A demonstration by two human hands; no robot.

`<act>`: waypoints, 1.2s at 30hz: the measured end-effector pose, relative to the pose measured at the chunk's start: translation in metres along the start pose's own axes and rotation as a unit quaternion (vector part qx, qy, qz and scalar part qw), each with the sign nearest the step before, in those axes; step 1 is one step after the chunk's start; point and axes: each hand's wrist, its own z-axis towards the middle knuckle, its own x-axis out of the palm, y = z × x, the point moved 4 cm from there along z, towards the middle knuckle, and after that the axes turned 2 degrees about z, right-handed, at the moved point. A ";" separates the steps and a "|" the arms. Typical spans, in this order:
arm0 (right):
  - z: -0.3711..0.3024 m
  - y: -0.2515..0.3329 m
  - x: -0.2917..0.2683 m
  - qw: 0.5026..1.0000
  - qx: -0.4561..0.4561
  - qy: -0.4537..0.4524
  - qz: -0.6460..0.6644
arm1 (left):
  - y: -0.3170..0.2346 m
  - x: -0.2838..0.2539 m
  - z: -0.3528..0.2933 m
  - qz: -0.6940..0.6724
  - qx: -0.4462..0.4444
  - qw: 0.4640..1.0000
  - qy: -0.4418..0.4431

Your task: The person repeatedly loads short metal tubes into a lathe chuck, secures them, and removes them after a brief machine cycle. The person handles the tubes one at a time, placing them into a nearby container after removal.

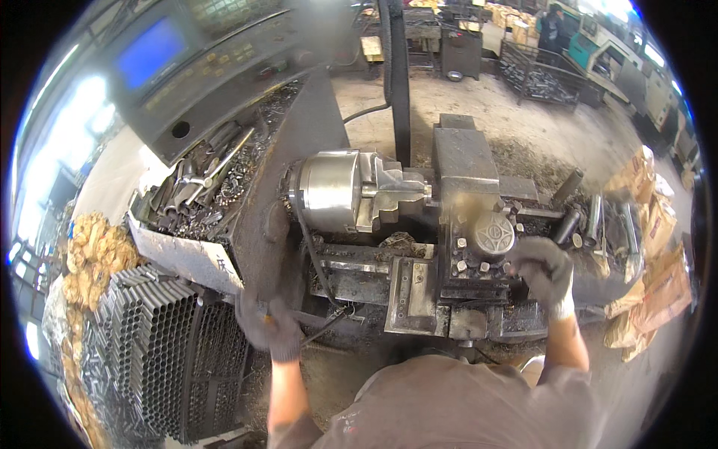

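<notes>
My right hand [544, 271], in a dark grey glove, is beside the tool post of a lathe. Its fingers curl toward the round cap [494, 233] on the post; blur hides whether they grip anything. On the left, my gloved left hand [271, 331] is at the front lower corner of the machine housing, fingers and thumb apart, with nothing visible in it. A shiny chuck [330, 191] with stepped jaws [393, 191] sits left of the post. Below lies the flat metal slide [411, 295].
Stacked steel tubes [161, 337] stand at lower left, under a tray of metal parts and chips [198, 183]. Brown paper sacks [658, 292] and short bars [594, 221] are on the right. A dark upright post [398, 90] rises behind the chuck; a wire crate [540, 75] stands farther back.
</notes>
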 end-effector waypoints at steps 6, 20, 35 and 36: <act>-0.039 -0.015 -0.021 0.996 0.060 0.008 0.062 | -0.078 0.147 0.203 0.097 0.047 0.988 0.107; -0.089 -0.027 0.016 0.958 0.225 0.157 0.079 | -0.094 0.157 0.121 0.028 0.077 0.961 0.263; -0.276 -0.066 0.432 0.674 -0.095 0.729 -0.069 | -0.055 -0.637 -0.767 0.362 -0.882 0.290 -0.091; -0.291 -0.072 0.451 0.642 -0.106 0.755 -0.086 | -0.080 -0.670 -0.777 0.371 -0.864 0.260 0.218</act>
